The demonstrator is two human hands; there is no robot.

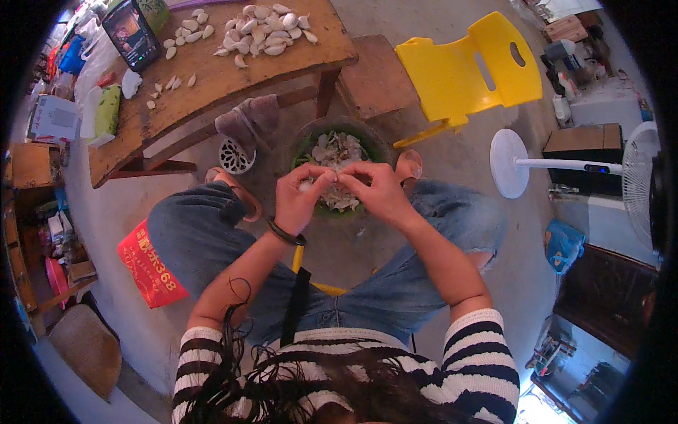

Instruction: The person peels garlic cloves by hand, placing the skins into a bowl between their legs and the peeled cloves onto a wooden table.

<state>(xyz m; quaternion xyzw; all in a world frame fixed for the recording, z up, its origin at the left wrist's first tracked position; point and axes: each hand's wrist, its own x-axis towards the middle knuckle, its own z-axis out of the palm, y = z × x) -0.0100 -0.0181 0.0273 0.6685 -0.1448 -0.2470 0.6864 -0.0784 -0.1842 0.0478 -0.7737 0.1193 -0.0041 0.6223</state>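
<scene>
My left hand (299,193) and my right hand (377,191) meet fingertip to fingertip in front of me. Between the pinched thumbs and forefingers is a small pale garlic clove (337,178), mostly hidden by the fingers. Something whitish also shows inside the curl of my left hand, too covered to name. Below both hands stands a round green basin (301,146), with papery garlic skins (339,148) heaped in it. On the wooden table (212,98) ahead lies a large pile of garlic cloves (265,32). Smaller groups of cloves (190,29) lie to its left.
A phone (130,34) with a lit screen stands on the table near a green tissue pack (108,111). A yellow plastic chair (455,74) and white fan (556,165) are to the right. A cloth (249,122) hangs from the table's crossbar; a red bag (151,265) lies left.
</scene>
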